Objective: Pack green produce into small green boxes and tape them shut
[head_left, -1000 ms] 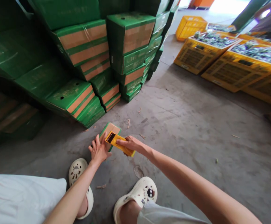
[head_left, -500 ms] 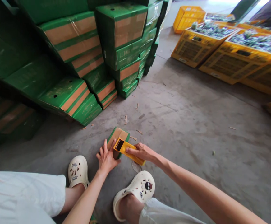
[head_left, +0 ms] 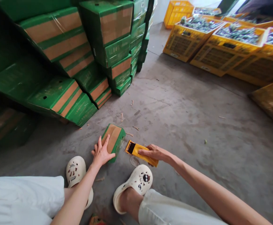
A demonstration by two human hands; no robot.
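A small green box with a brown top stands on the floor in front of my feet. My left hand lies on its near left part with the fingers spread. To the right of the box, my right hand is closed around a yellow tool with a dark opening at its left end. A gap separates the tool from the box. The underside of the tool is hidden.
Green and brown boxes are stacked at the upper left. Yellow crates with greenish contents line the upper right. Two white clogs are near my hands. Brown scraps lie on the floor.
My right hand has moved the yellow tool off the box, to the right. More of the box top now shows. The whole view has shifted a little.
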